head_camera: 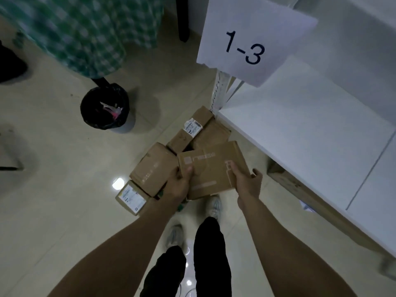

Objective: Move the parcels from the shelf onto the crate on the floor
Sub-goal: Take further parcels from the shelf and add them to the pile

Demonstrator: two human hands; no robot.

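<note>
I hold a flat brown cardboard parcel (211, 168) with pale printed markings between both hands, above a pile of parcels on the floor. My left hand (179, 184) grips its left edge, thumb on top. My right hand (246, 182) grips its right edge, fingers curled round the side. Below lie several brown boxes: one at the left (151, 168), one with a white label at the front left (131, 197), and a labelled one further back (192, 130). The crate is hidden under them. The white shelf (300, 136) stands at the right.
A paper sign reading 1-3 (246, 39) hangs on the shelf frame. A black-lined bin (105, 107) stands on the tiled floor at the left, beside a table with a green checked cloth (81, 33). My feet (214, 206) are just behind the pile.
</note>
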